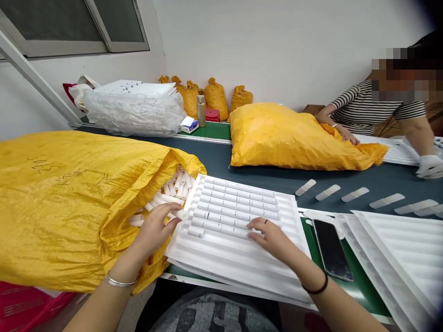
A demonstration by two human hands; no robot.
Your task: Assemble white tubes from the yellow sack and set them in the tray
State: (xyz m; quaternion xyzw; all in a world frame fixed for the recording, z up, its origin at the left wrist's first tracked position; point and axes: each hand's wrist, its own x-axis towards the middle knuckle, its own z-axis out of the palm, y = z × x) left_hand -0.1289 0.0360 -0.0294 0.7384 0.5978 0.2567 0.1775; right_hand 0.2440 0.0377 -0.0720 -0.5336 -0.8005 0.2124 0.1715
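Observation:
In front of me lies a white ridged tray [238,263], its upper grooves filled with rows of white tubes [238,203] bearing small dark print. A single short tube [195,231] sits at the left end of a lower row. At the tray's left edge, my left hand [154,230] is closed on a white tube [180,214] between thumb and fingers. My right hand [272,237] has its thumb and fingertips closed around a printed tube at the right end of a row. Loose tubes [180,182] spill within the mouth of a yellow sack [69,198] on the left.
A phone [332,249] and stacked white trays [408,249] lie right. Frosted pieces [356,194] line the dark belt [211,152]. Across stands another yellow sack [277,133], near a person in a striped top [360,106]. Plastic-wrapped trays [134,110] are behind.

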